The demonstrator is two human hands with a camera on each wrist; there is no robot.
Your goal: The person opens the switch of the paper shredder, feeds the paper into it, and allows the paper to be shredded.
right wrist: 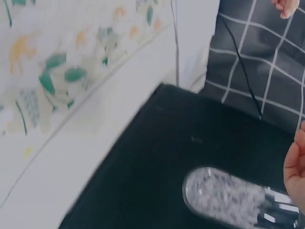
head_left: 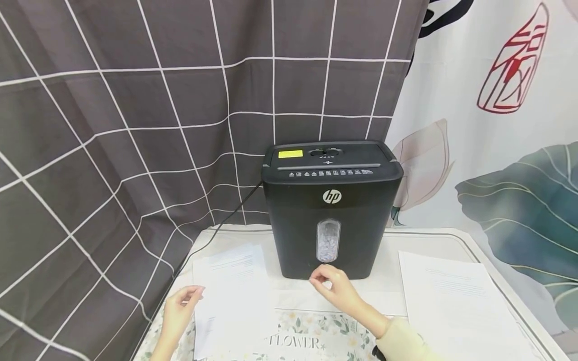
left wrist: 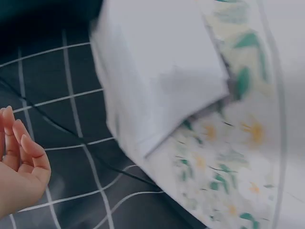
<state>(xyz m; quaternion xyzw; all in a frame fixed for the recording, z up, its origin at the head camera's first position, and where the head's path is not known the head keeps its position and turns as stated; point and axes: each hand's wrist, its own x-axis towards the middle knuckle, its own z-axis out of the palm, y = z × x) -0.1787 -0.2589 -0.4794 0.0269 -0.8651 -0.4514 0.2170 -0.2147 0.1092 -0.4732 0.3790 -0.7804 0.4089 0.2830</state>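
Note:
A black HP paper shredder stands upright at the back of the table, white shreds showing through its front window. My right hand hovers before its lower front, thumb and fingers loosely bent with nothing between them. At the edge of the right wrist view, part of that hand appears beside the shredder window. My left hand is at the left edge of a paper stack, fingers loosely bent and empty. In the left wrist view, the left hand is apart from the paper.
Another paper stack lies on the table's right side. A black cord runs from the shredder down the left edge. A flower-print mat covers the front of the table. A dark checked curtain hangs behind and left.

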